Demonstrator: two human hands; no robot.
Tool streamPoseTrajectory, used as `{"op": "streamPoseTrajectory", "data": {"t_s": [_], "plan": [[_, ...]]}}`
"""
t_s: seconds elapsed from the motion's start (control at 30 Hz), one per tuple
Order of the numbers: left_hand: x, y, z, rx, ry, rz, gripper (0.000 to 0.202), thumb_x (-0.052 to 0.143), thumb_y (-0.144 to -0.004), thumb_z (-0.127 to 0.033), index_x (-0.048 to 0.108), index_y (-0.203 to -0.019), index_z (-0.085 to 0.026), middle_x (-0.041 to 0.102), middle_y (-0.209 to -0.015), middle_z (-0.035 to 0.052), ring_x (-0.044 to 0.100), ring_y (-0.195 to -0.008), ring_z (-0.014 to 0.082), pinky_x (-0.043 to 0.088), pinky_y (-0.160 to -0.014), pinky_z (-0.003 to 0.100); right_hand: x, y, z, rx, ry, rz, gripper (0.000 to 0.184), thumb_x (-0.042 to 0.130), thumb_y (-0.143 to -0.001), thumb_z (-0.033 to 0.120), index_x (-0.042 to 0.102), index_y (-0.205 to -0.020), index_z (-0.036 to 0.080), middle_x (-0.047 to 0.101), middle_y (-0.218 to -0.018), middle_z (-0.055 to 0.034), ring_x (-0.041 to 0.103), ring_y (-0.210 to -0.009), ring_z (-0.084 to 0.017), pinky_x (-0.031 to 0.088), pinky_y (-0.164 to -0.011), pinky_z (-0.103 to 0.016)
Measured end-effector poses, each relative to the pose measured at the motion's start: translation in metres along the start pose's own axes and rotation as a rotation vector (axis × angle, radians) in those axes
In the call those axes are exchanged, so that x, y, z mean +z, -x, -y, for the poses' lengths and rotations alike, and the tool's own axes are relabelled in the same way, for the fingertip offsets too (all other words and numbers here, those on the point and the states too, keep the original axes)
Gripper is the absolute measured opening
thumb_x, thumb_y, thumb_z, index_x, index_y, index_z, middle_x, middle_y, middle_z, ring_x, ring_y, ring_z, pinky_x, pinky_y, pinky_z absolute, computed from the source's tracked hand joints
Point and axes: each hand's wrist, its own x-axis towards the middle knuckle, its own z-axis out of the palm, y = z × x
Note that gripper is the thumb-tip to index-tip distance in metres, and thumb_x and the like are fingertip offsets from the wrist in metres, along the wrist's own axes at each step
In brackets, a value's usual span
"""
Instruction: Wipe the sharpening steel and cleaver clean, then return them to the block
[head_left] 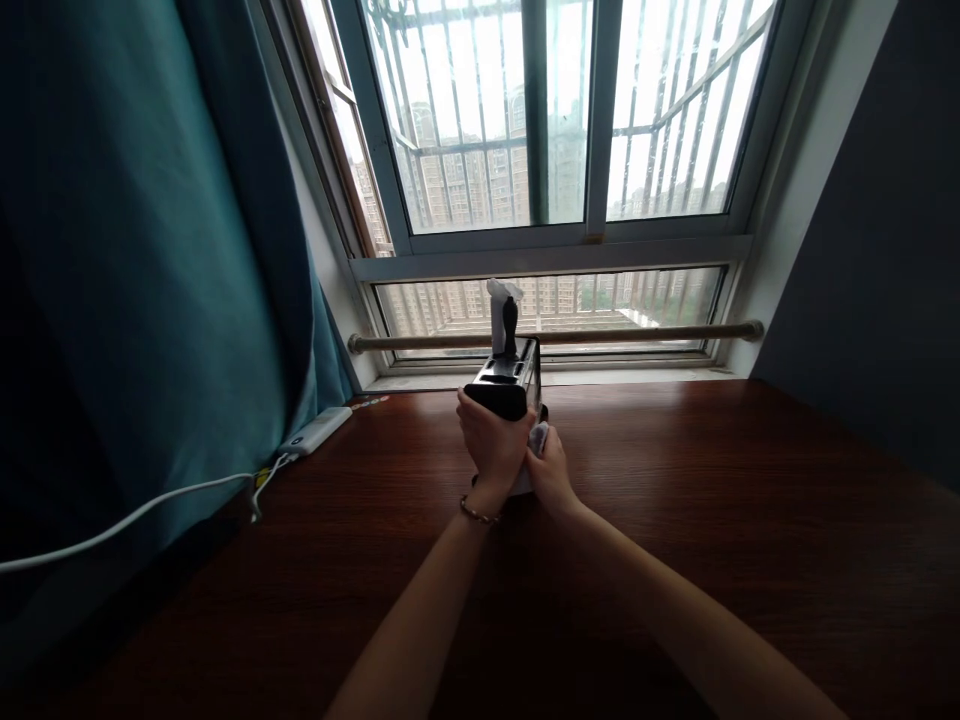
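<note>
A boxy holder with a black slotted top, which looks like a knife block, stands on the dark wooden table. A black handle and a white, pale-topped piece stick up from its far end. My left hand wraps around the near side of the block, thumb toward the right. Low on its right side, my right hand is closed on a crumpled pale cloth or tissue pressed near the block. Both hands hide much of the block's lower part.
The reddish-brown table reaches to the window sill. A white power strip with a white cable lies at the left edge beside a teal curtain. Behind the block, a horizontal rail crosses the window.
</note>
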Motion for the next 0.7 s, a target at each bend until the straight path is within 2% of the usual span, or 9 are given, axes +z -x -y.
{"op": "streamPoseTrajectory", "data": {"t_s": [0.2, 0.37, 0.47, 0.57, 0.63, 0.7], "plan": [[0.033, 0.006, -0.02, -0.002, -0.003, -0.016, 0.11, 0.067, -0.066, -0.052, 0.008, -0.14, 0.005, 0.039, -0.13, 0.0311, 0.044, -0.12, 0.041, 0.04, -0.1, 0.05, -0.034, -0.031, -0.011, 0.063, -0.096, 0.018, 0.034, 0.071, -0.056, 0.034, 0.052, -0.079, 0.017, 0.056, -0.074, -0.0012, 0.048, -0.073, -0.018, 0.037, -0.068, -0.03], [0.046, 0.009, -0.023, 0.015, -0.004, -0.012, 0.12, 0.066, -0.064, -0.063, 0.003, -0.141, 0.004, 0.032, -0.138, 0.0336, 0.038, -0.127, 0.0439, 0.035, -0.105, 0.051, -0.055, -0.021, -0.014, 0.244, -0.391, 0.025, 0.052, 0.078, -0.052, 0.035, 0.055, -0.093, 0.013, 0.062, -0.086, -0.0048, 0.057, -0.078, -0.018, 0.045, -0.073, -0.031], [0.037, 0.012, -0.019, 0.052, 0.034, 0.048, 0.124, 0.061, -0.063, -0.072, 0.002, -0.141, 0.005, 0.021, -0.144, 0.0355, 0.025, -0.136, 0.0443, 0.029, -0.109, 0.053, -0.078, -0.002, 0.002, 0.368, -0.547, 0.072, 0.052, 0.079, -0.053, 0.033, 0.056, -0.095, 0.013, 0.064, -0.087, -0.0051, 0.059, -0.077, -0.018, 0.048, -0.073, -0.03], [0.014, -0.001, -0.014, 0.117, 0.075, 0.038, 0.111, 0.054, -0.071, -0.07, 0.01, -0.141, 0.004, 0.02, -0.146, 0.0332, 0.02, -0.139, 0.0411, 0.024, -0.112, 0.053, -0.108, 0.018, 0.023, 0.475, -0.621, 0.131, 0.043, 0.079, -0.058, 0.03, 0.059, -0.091, 0.012, 0.064, -0.08, -0.0031, 0.058, -0.068, -0.014, 0.047, -0.063, -0.026], [-0.001, -0.024, -0.015, 0.215, 0.104, -0.017, 0.089, 0.053, -0.079, -0.061, 0.026, -0.137, 0.001, 0.034, -0.141, 0.0275, 0.031, -0.134, 0.0342, 0.028, -0.111, 0.046, -0.128, 0.028, 0.031, 0.518, -0.628, 0.161, 0.034, 0.079, -0.061, 0.028, 0.06, -0.086, 0.013, 0.062, -0.072, -0.0012, 0.057, -0.062, -0.013, 0.046, -0.058, -0.025], [-0.01, -0.058, -0.022, 0.295, 0.113, 0.016, 0.058, 0.055, -0.081, -0.051, 0.05, -0.119, -0.007, 0.057, -0.119, 0.0165, 0.052, -0.114, 0.0269, 0.04, -0.102, 0.04, -0.144, 0.036, 0.031, 0.572, -0.628, 0.19, 0.029, 0.078, -0.064, 0.026, 0.061, -0.083, 0.014, 0.062, -0.07, -0.0006, 0.058, -0.062, -0.014, 0.047, -0.058, -0.026]]}}
